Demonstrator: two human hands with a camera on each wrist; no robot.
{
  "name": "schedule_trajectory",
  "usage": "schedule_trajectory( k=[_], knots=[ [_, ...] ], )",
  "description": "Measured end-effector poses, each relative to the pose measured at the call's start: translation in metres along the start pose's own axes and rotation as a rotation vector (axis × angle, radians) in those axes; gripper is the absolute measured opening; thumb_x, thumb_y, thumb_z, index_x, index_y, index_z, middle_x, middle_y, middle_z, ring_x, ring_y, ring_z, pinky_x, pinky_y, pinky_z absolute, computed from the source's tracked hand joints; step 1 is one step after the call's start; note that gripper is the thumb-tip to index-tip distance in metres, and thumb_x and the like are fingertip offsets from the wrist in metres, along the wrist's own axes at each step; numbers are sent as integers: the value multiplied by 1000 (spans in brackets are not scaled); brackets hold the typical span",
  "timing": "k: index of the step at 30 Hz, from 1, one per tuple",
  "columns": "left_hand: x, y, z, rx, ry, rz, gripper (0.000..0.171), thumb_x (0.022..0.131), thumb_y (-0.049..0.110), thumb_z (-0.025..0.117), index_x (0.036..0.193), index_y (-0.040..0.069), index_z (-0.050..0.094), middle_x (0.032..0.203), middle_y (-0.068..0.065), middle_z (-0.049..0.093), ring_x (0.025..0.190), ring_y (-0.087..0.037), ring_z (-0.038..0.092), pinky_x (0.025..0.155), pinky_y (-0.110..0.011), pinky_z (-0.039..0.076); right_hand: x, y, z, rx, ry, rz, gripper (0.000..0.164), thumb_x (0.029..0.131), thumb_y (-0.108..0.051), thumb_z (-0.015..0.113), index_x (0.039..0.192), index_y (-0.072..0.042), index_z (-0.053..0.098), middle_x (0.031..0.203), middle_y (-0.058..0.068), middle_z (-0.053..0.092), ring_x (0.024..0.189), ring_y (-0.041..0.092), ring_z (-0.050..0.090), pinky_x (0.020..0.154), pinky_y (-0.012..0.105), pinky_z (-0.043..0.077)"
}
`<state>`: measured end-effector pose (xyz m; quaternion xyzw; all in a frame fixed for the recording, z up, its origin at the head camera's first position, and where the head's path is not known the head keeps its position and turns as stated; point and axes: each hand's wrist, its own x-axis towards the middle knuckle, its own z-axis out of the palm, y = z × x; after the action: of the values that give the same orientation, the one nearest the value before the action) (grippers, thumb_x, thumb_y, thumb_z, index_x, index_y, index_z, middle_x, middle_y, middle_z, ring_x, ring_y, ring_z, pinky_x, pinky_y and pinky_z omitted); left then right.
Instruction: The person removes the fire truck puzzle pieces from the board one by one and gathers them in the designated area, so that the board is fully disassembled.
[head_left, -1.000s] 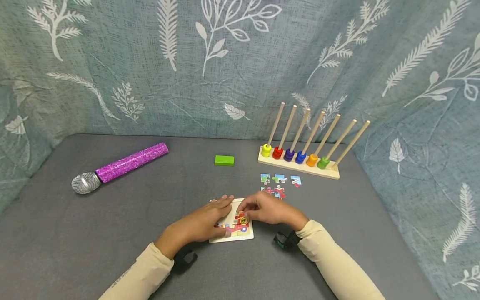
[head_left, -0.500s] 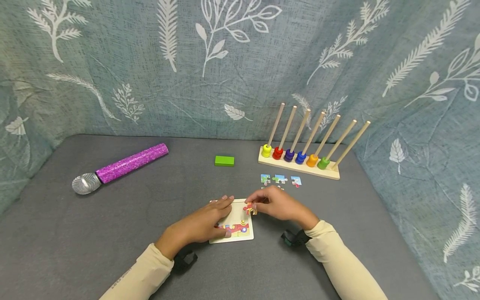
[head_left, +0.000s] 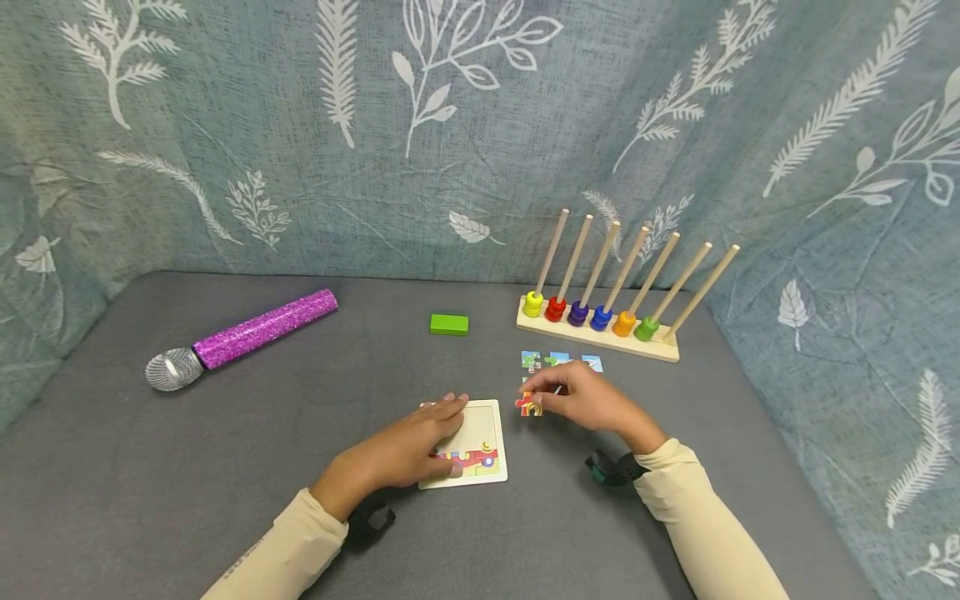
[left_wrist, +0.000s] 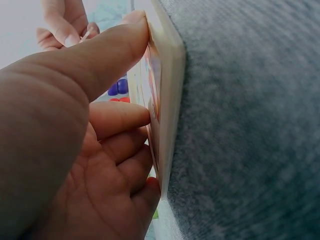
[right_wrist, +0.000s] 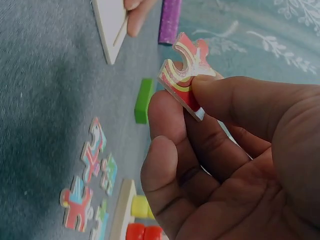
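Observation:
My left hand [head_left: 405,446] lies across the left side of a wooden puzzle board [head_left: 480,421], its fingers and thumb resting on it; the left wrist view shows the fingertips touching the board's face [left_wrist: 172,75]. Along the board's bottom run fitted pieces with a red picture [head_left: 474,458], partly covered by this hand. Off the board's right edge, my right hand [head_left: 592,398] pinches a red and yellow puzzle piece [head_left: 529,406] between thumb and fingers. In the right wrist view that piece [right_wrist: 176,80] is held up, its notched side turned away from the palm.
Several loose puzzle pieces [head_left: 531,360] lie beyond the right hand, partly hidden by it. Behind them stands a peg abacus [head_left: 600,329] with coloured beads. A green block [head_left: 448,324] sits at mid-table, and a purple glitter microphone [head_left: 258,333] lies at the left.
My right hand has lifted the red and yellow piece off the board and carried it right, towards the loose pieces. The left hand has stayed on the board.

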<state>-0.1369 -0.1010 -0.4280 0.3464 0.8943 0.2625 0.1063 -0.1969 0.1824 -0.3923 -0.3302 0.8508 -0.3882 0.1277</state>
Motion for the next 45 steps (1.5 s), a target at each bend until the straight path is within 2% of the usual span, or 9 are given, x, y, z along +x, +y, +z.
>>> schedule_trajectory(
  k=[11,16,19,25,30,40,45],
  knots=[
    [0,0,0,2,6,15,70,87,19,73,141,-12,41,152,-24,32,141,-39,27,114,-51,23,-13,10,-13,26,43,32,19,92,1,61,107,2,72,92,5,71,70,9,57,58,24,48],
    [0,1,-1,2,1,9,70,87,19,73,141,-12,41,152,-24,32,141,-39,26,115,-50,22,-16,19,-21,17,61,56,20,93,1,60,109,2,72,91,4,71,72,15,59,59,25,47],
    [0,0,-1,5,1,8,69,87,19,73,141,-11,41,152,-24,32,141,-39,26,114,-50,22,-16,24,-25,25,74,65,21,94,1,59,111,2,71,94,6,72,74,21,60,60,25,47],
    [0,0,-1,5,4,15,69,87,19,73,140,-11,42,152,-24,33,141,-39,27,114,-50,23,-21,35,-33,20,109,89,23,95,0,58,114,3,70,99,10,71,69,21,56,57,26,45],
    [0,1,-1,9,3,17,68,87,19,73,140,-11,42,151,-24,33,141,-39,27,114,-50,23,-23,46,-37,-1,117,113,23,95,0,58,115,4,69,103,13,70,77,25,62,59,27,49],
    [-1,1,-1,2,2,10,66,87,18,73,138,-11,44,151,-24,34,141,-39,27,114,-50,23,-26,59,-41,-5,112,134,23,95,1,58,115,6,68,101,15,70,67,16,54,56,26,44],
    [-1,1,0,0,7,11,65,86,18,74,137,-10,45,151,-24,34,140,-39,28,114,-50,24,-26,67,-40,-13,119,139,23,95,2,57,114,5,70,104,16,70,72,17,58,59,26,48]
  ],
)
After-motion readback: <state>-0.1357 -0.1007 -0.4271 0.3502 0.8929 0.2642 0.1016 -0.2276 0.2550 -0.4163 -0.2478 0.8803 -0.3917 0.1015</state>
